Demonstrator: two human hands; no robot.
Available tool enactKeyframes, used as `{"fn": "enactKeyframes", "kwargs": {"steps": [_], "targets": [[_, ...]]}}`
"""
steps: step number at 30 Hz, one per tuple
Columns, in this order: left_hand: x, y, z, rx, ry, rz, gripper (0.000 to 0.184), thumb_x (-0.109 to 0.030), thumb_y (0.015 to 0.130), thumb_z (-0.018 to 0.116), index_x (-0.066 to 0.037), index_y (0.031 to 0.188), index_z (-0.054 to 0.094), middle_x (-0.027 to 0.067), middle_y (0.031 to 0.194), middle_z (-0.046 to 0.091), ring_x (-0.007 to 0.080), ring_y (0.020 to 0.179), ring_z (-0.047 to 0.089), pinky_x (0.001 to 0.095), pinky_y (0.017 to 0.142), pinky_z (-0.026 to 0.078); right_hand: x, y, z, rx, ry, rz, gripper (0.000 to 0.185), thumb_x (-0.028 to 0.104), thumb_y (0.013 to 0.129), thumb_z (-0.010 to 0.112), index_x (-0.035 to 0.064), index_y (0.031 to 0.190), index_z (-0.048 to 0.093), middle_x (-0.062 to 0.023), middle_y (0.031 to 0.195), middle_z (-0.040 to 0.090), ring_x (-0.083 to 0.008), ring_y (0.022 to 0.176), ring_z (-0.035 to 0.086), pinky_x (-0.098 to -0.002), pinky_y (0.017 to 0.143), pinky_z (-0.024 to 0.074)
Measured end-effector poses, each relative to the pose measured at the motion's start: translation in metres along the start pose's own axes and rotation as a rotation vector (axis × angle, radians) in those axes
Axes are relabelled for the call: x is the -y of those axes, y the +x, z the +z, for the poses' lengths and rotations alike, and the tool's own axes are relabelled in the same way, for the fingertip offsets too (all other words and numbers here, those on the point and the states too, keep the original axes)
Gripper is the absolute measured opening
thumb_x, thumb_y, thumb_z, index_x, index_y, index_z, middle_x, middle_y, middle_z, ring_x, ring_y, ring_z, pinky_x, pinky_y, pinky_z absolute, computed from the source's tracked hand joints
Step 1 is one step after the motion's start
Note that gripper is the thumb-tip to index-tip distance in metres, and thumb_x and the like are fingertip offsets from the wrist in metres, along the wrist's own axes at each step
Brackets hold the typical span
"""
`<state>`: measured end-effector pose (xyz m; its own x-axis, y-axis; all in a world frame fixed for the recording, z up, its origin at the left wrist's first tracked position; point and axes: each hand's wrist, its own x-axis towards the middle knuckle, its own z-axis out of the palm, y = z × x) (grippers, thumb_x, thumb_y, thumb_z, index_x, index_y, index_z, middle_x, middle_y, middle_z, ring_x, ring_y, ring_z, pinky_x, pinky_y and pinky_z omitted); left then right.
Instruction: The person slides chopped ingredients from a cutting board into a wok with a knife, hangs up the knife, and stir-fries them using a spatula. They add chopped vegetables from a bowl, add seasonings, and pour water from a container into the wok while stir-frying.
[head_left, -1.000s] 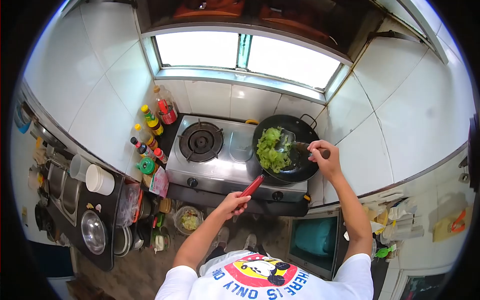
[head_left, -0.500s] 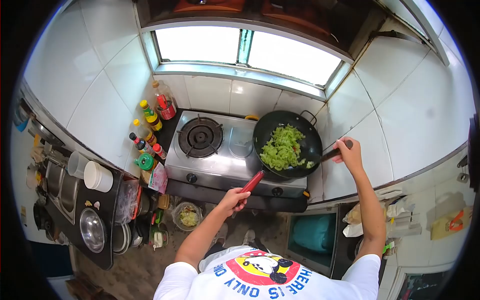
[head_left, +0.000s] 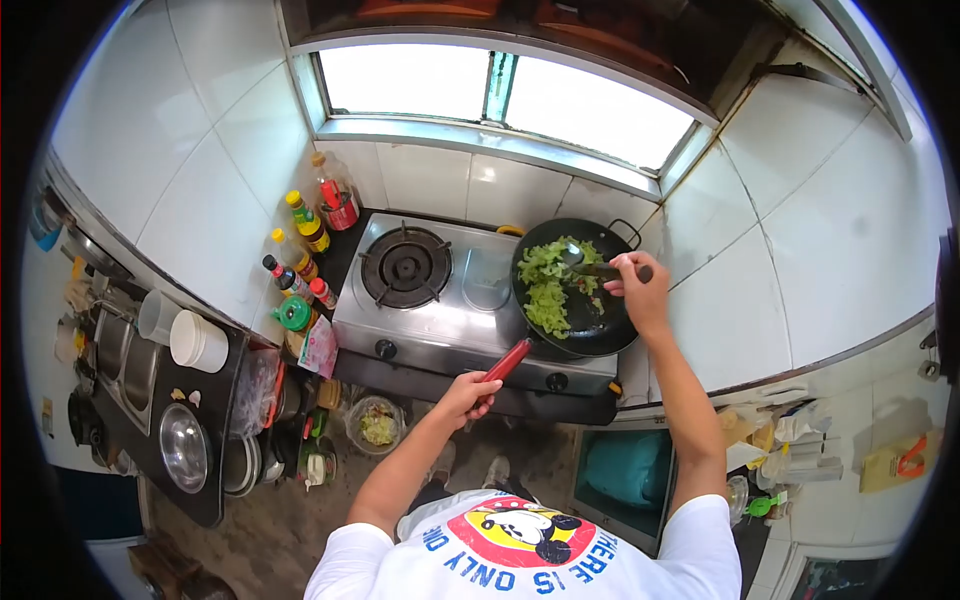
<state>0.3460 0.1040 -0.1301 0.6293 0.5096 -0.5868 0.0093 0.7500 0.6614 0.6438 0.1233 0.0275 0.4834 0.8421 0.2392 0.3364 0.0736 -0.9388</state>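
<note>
My left hand (head_left: 472,396) is closed round the red handle (head_left: 508,362) of a black wok (head_left: 600,340), which sits on the right side of the steel stove. My right hand (head_left: 638,282) grips the dark handle of a spatula (head_left: 602,271) over the wok's right side. The spatula's metal head lies among chopped green vegetables (head_left: 547,302), gathered mostly in the left and upper part of the wok. A few small reddish bits show near the middle. Part of the spatula handle is hidden by my right fingers.
Left of the wok is a bare burner (head_left: 406,267). Sauce bottles (head_left: 307,222) and a green-lidded jar (head_left: 293,314) line the stove's left edge. A metal bowl (head_left: 184,448) and white tub (head_left: 199,341) stand on the left counter. Tiled walls enclose the stove.
My right hand has moved left and up with the spatula, from the wok's right rim to over the wok. The vegetables have shifted left. My left hand stays on the handle.
</note>
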Motion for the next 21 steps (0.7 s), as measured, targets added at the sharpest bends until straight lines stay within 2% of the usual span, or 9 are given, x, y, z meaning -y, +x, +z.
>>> {"fn": "enactKeyframes", "kwargs": {"steps": [3, 5, 8, 12, 14, 18, 21], "targets": [[-0.001, 0.001, 0.001, -0.007, 0.009, 0.018, 0.013, -0.019, 0.088, 0.064, -0.008, 0.090, 0.056, -0.0004, 0.061, 0.051, 0.0058, 0.041, 0.045, 0.0189, 0.032, 0.026, -0.044, -0.007, -0.011, 0.018, 0.005, 0.025, 0.015, 0.011, 0.089, 0.057, -0.0012, 0.085, 0.063, -0.0050, 0.075, 0.065, -0.0115, 0.057, 0.063, -0.0220, 0.051, 0.0501], [0.001, 0.000, 0.002, -0.020, 0.007, 0.020, 0.013, -0.019, 0.088, 0.064, -0.008, 0.089, 0.056, -0.0006, 0.061, 0.051, 0.0057, 0.041, 0.045, 0.0189, 0.032, 0.026, -0.031, -0.011, -0.033, 0.034, -0.043, 0.039, 0.014, 0.011, 0.089, 0.057, -0.0012, 0.084, 0.063, -0.0048, 0.075, 0.064, -0.0121, 0.057, 0.063, -0.0222, 0.052, 0.0507], [0.001, 0.002, 0.000, -0.013, 0.017, -0.005, 0.021, -0.019, 0.088, 0.064, -0.008, 0.104, 0.056, 0.0007, 0.064, 0.052, 0.0065, 0.041, 0.045, 0.0191, 0.033, 0.026, 0.001, -0.024, -0.083, 0.008, -0.120, 0.090, 0.012, 0.009, 0.088, 0.057, -0.0013, 0.083, 0.063, -0.0039, 0.074, 0.063, -0.0108, 0.060, 0.062, -0.0219, 0.053, 0.0518], [-0.003, -0.003, 0.006, -0.033, 0.023, 0.027, 0.034, -0.018, 0.087, 0.065, -0.009, 0.117, 0.054, 0.0005, 0.064, 0.052, 0.0064, 0.041, 0.045, 0.0189, 0.032, 0.026, -0.004, -0.041, -0.128, 0.033, -0.252, 0.073, 0.010, 0.006, 0.087, 0.058, -0.0017, 0.082, 0.062, -0.0053, 0.078, 0.064, -0.0091, 0.063, 0.060, -0.0216, 0.055, 0.0521], [-0.002, 0.000, 0.003, -0.028, 0.014, 0.021, 0.038, -0.018, 0.086, 0.066, -0.010, 0.121, 0.053, -0.0005, 0.062, 0.052, 0.0060, 0.040, 0.045, 0.0186, 0.032, 0.026, -0.031, -0.037, -0.124, 0.022, -0.248, 0.062, 0.010, 0.005, 0.087, 0.057, -0.0019, 0.082, 0.062, -0.0063, 0.082, 0.064, -0.0086, 0.065, 0.059, -0.0215, 0.056, 0.0520], [0.000, -0.001, 0.003, -0.057, 0.064, 0.037, 0.040, -0.020, 0.086, 0.067, -0.010, 0.122, 0.054, 0.0000, 0.067, 0.056, 0.0053, 0.043, 0.048, 0.0178, 0.034, 0.031, -0.082, -0.032, -0.071, -0.130, 0.111, 0.061, 0.007, 0.001, 0.085, 0.055, -0.0022, 0.081, 0.060, -0.0072, 0.088, 0.064, -0.0115, 0.072, 0.060, -0.0228, 0.060, 0.0517], [-0.007, -0.019, 0.015, -0.137, 0.129, 0.079, 0.042, -0.019, 0.086, 0.066, -0.009, 0.124, 0.053, 0.0005, 0.070, 0.058, 0.0045, 0.044, 0.049, 0.0172, 0.034, 0.033, -0.065, -0.037, -0.052, 0.150, -0.158, -0.273, 0.004, -0.001, 0.083, 0.056, -0.0025, 0.080, 0.058, -0.0083, 0.089, 0.063, -0.0131, 0.074, 0.060, -0.0229, 0.065, 0.0499]]}}
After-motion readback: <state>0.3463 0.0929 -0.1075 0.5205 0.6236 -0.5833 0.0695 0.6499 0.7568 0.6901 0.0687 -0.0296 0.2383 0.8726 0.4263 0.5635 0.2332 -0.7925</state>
